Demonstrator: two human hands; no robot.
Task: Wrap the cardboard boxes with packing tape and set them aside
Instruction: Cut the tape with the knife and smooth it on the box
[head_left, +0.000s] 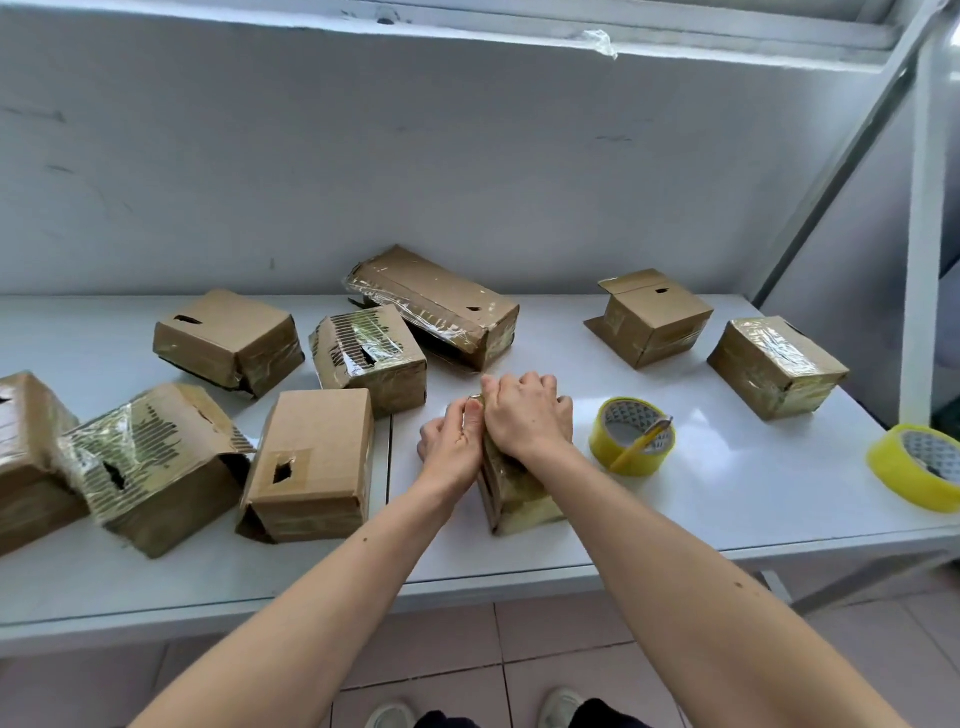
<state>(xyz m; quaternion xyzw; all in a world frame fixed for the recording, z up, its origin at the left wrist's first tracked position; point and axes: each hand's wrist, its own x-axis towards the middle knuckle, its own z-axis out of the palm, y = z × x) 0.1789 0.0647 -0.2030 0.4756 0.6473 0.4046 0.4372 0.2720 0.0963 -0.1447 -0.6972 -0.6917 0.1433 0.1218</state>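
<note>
Both hands work on a small cardboard box (511, 499) that stands near the front middle of the white table (727, 499). The box is already glossy with tape on its visible sides. The right hand (524, 415) lies over its top with the fingers curled down over the far edge, gripping it. The left hand (452, 441) is at the box's upper left corner, thumb and fingertips pinched together on what looks like a bit of tape there; the exact thing pinched is too small to tell.

Just right of the box lies a yellow tape roll (632, 436), flat on the table, with a yellow-handled cutter (644, 441) resting across its core. A second yellow tape roll (919, 467) lies at the right edge of the table. The inner cores of both rolls carry a printed pattern that cannot be read.

Other boxes are spread over the table: a plain box with a torn hole (311, 462) just left of the hands, a crumpled taped box (156, 462) further left, another at the left edge (26, 452), two behind them (228, 340) (371, 353), a long taped box (434, 306) at the back, and two on the right (649, 317) (776, 364). No readable writing or label shows on any box
</note>
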